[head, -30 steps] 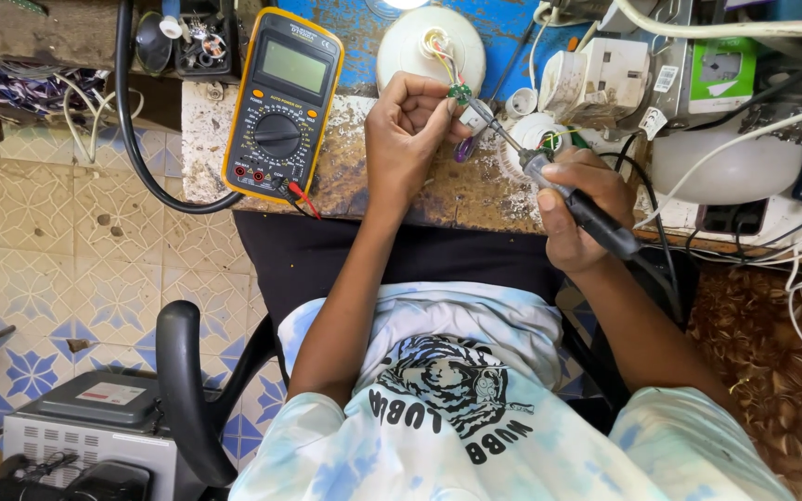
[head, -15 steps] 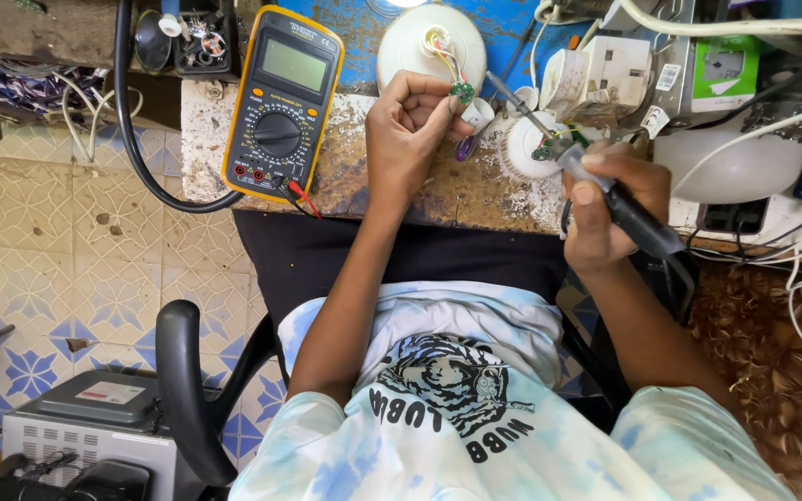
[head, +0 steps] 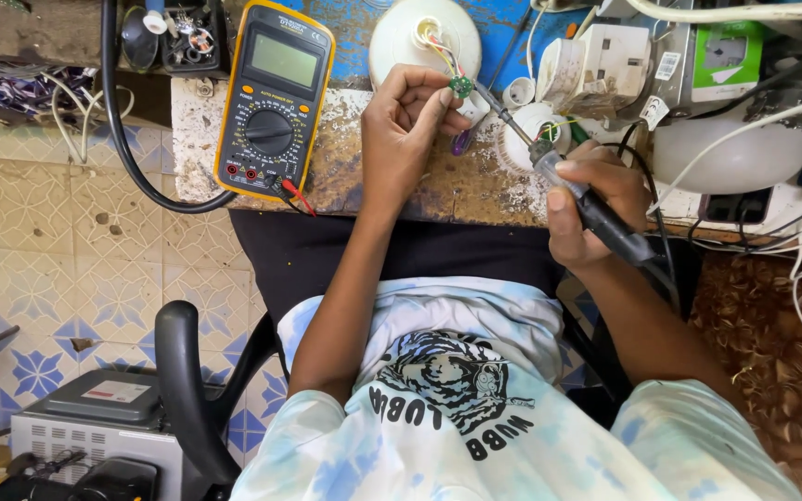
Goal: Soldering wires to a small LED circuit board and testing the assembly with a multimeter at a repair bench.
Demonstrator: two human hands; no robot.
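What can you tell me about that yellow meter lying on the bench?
The multimeter is a handheld digital one, with a yellow-orange rubbery casing around a dark face. It has a grey blank screen at the far end, a round black dial in the middle and sockets at the near end, where a red-tipped lead is plugged in. It lies flat, slightly tilted, on the worn workbench, left of the left hand. Neither hand touches it.

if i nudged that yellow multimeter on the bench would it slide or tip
The yellow multimeter lies flat on its back, so tipping seems unlikely. Its rubbery-looking case would probably grip the rough bench. The plugged-in red lead might tug it.
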